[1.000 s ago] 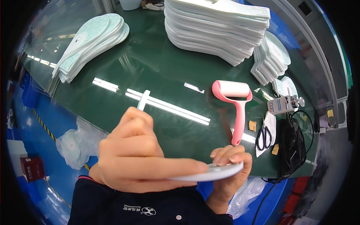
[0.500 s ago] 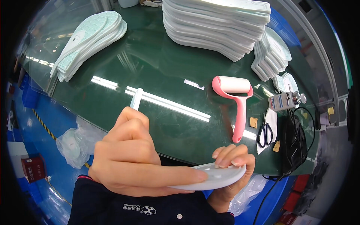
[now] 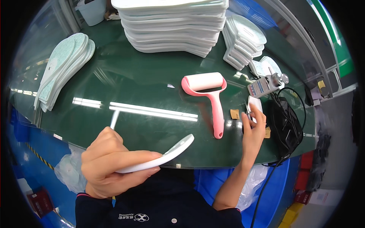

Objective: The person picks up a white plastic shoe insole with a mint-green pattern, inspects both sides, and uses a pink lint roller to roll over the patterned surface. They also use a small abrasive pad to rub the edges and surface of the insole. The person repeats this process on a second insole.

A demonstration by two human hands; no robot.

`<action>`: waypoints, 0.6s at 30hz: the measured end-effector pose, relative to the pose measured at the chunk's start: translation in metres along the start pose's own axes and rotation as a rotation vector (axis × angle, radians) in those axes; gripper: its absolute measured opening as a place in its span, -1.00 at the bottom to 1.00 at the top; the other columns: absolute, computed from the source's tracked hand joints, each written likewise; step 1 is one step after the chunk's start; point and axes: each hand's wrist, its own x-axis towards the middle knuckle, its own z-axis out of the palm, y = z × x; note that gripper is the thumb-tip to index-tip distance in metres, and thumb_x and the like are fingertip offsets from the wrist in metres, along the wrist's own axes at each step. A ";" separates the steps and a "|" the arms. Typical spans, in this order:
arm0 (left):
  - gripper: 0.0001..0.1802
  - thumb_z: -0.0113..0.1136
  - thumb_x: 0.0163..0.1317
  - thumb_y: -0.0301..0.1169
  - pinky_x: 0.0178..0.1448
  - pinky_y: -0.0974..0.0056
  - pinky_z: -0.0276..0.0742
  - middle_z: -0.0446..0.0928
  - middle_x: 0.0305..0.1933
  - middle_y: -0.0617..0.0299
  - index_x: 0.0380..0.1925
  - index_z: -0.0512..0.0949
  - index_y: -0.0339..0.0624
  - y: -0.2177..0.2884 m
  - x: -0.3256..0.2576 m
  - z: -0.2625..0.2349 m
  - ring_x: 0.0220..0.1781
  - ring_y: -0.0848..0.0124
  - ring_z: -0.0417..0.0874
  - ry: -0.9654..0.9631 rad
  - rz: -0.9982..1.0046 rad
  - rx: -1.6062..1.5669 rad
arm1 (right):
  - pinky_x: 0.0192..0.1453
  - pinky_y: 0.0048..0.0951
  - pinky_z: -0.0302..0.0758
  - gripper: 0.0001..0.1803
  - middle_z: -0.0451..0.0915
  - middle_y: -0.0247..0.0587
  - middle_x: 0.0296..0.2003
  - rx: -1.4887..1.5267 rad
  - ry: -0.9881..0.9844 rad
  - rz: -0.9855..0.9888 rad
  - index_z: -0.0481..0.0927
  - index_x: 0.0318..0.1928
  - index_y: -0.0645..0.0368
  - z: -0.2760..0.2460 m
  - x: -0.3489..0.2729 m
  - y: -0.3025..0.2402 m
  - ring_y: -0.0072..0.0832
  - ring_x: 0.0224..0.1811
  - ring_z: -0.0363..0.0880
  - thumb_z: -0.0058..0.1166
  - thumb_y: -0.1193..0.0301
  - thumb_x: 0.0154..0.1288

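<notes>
My left hand (image 3: 118, 159) pinches a white, curved, sole-shaped plate (image 3: 173, 154) between thumb and forefinger, tilted with one end up to the right. A thin pale stick (image 3: 115, 119) juts up from behind the curled fingers of the same hand; its kind does not show. My right hand (image 3: 254, 131) is stretched over the table's right side, thumb and fingers apart. It is at a white cloth or paper (image 3: 254, 102) and a pair of dark scissors (image 3: 246, 112), which it mostly hides. Whether it touches them I cannot tell.
A pink-handled lint roller (image 3: 216, 110) lies mid-table. Tall stacks of white sole-shaped pieces (image 3: 171, 34) stand behind, with more at left (image 3: 62, 72) and right (image 3: 245, 40). A bottle (image 3: 262, 86), black pouch (image 3: 287, 123) and cable (image 3: 304, 114) are at right.
My right hand has let go of the plate and moved right to the scissors and white cloth. My left hand keeps the plate, now tilted up. The view has shifted to the right.
</notes>
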 end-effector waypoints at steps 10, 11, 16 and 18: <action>-0.67 0.42 -0.43 -0.42 -0.50 0.38 -0.01 0.24 -0.72 0.43 -0.49 0.65 -0.19 -0.003 0.004 -0.005 -0.64 0.52 0.18 -0.129 0.046 -0.083 | -0.38 -0.62 0.27 -0.89 0.47 -0.34 -0.38 0.064 -0.036 0.036 0.49 -0.35 0.23 0.004 0.001 0.018 -0.64 -0.42 0.36 0.11 0.51 0.07; -0.66 0.42 -0.41 -0.42 -0.50 0.38 -0.01 0.23 -0.71 0.42 -0.48 0.65 -0.20 -0.004 0.004 -0.006 -0.64 0.52 0.18 -0.136 0.082 -0.076 | -0.39 -0.66 0.26 -0.90 0.47 -0.32 -0.37 0.237 -0.016 -0.050 0.44 -0.32 0.25 0.005 -0.004 0.013 -0.69 -0.44 0.35 0.04 0.52 0.15; -0.66 0.39 -0.34 -0.45 -0.49 0.39 -0.02 0.20 -0.67 0.41 -0.41 0.65 -0.22 -0.009 0.006 -0.012 -0.64 0.53 0.17 -0.151 0.218 -0.122 | -0.60 -0.71 0.16 -0.89 0.39 -0.25 -0.54 0.657 0.114 -0.026 0.31 -0.29 0.24 -0.005 -0.066 -0.107 -0.67 -0.64 0.27 -0.07 0.52 0.18; -0.66 0.38 -0.34 -0.46 -0.49 0.39 -0.03 0.20 -0.67 0.41 -0.41 0.65 -0.22 -0.007 0.006 -0.010 -0.64 0.53 0.17 -0.162 0.221 -0.127 | -0.60 -0.64 0.22 -0.86 0.36 -0.26 -0.62 0.672 0.040 -0.359 0.30 -0.35 0.22 0.000 -0.071 -0.108 -0.59 -0.65 0.30 -0.04 0.52 0.09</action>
